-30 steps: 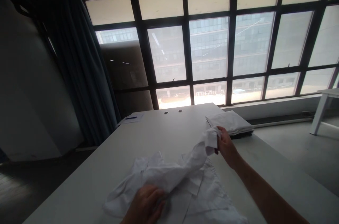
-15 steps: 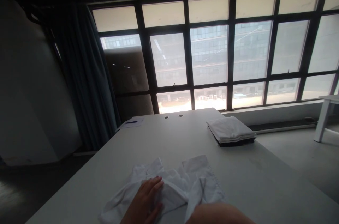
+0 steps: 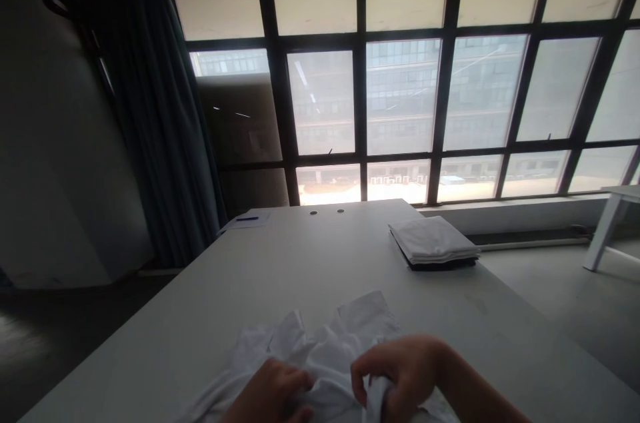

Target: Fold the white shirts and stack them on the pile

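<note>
A crumpled white garment lies on the near part of a long white table. My left hand rests on the cloth at the bottom edge of the view, fingers curled into the fabric. Just to its right, my right hand is closed in a pinch on a fold of the same white garment. The lower part of the cloth and both wrists run out of view.
A neat stack of folded white and dark clothes sits at the table's far right edge. A sheet of paper with a blue pen lies at the far left corner. Beyond are large windows, a dark curtain and another table's leg.
My right hand let the raised end of the garment down, drew back toward me and now pinches the cloth beside my left hand. The cloth lies lower and more bunched.
</note>
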Demonstrator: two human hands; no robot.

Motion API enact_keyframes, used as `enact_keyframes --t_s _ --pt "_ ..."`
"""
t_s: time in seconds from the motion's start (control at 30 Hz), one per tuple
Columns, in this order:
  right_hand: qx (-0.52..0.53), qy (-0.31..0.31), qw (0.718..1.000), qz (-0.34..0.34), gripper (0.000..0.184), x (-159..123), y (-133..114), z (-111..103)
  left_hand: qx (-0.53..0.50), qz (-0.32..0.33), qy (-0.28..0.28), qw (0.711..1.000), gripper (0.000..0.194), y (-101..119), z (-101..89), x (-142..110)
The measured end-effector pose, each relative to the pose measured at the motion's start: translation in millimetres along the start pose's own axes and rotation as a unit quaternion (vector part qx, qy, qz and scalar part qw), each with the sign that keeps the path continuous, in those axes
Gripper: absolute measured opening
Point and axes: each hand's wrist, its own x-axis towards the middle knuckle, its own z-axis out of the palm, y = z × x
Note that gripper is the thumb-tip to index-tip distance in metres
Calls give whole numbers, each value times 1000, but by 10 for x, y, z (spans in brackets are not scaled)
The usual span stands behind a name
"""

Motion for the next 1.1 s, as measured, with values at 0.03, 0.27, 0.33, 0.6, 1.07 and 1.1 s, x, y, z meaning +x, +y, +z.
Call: enact_keyframes --t_s 0.03,0.27,0.33,0.6,1.07,1.1 --pt "49 19 999 -11 50 9 29 -17 -7 2 -24 1000 36 47 33 2" --pt "224 473 842 -130 81 137 248 -180 -56 -21 -71 996 34 196 -61 107" --pt "104 495 862 -41 81 140 348 -200 -59 -36 -79 994 39 118 -122 126" --pt "-209 278 927 142 56 102 466 -69 19 -122 -79 989 48 -581 76 -80" --pt "-269 347 871 222 50 -144 909 -430 231 -284 -56 929 54 -1054 249 -354" --pt "-273 347 869 223 50 -145 917 -434 228 -250 -55 939 53 -1026 299 -318"
